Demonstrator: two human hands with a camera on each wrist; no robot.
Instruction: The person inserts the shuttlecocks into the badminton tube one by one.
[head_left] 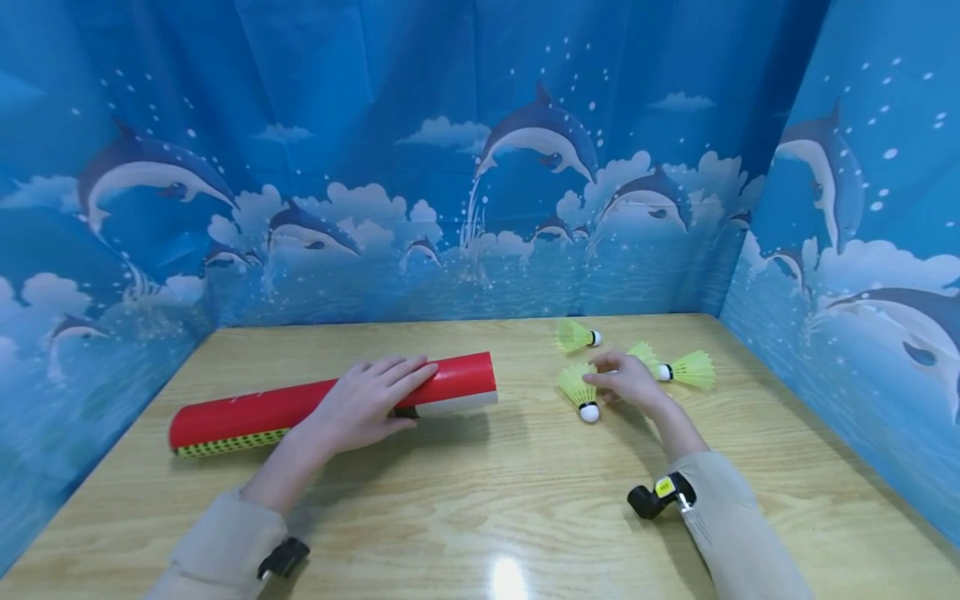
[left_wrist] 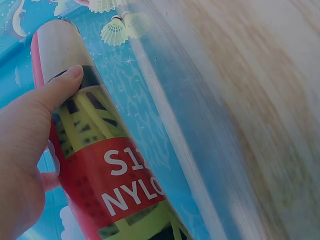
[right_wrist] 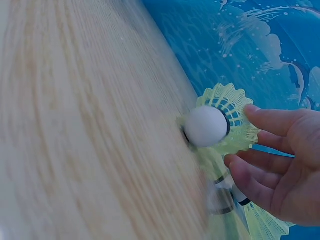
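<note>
In the head view a long red tube (head_left: 255,410) lies on the table, its right end raised a little. My left hand (head_left: 367,404) grips it near that end, thumb toward me. The left wrist view shows the thumb on the tube's dark band (left_wrist: 91,77), above a clear part and a red label (left_wrist: 125,182). My right hand (head_left: 630,385) reaches to a yellow-green shuttlecock (head_left: 576,385) with a white cork. In the right wrist view its spread fingers (right_wrist: 270,122) are at the edge of this shuttlecock's skirt (right_wrist: 227,100); firm contact is unclear.
One shuttlecock (head_left: 573,337) lies farther back on the table. Another shuttlecock (head_left: 692,370) lies right of my right hand, beside a further shuttlecock (head_left: 645,353) partly hidden by that hand. A blue dolphin-print curtain (head_left: 465,250) rises behind the wooden table (head_left: 480,508) and at its sides.
</note>
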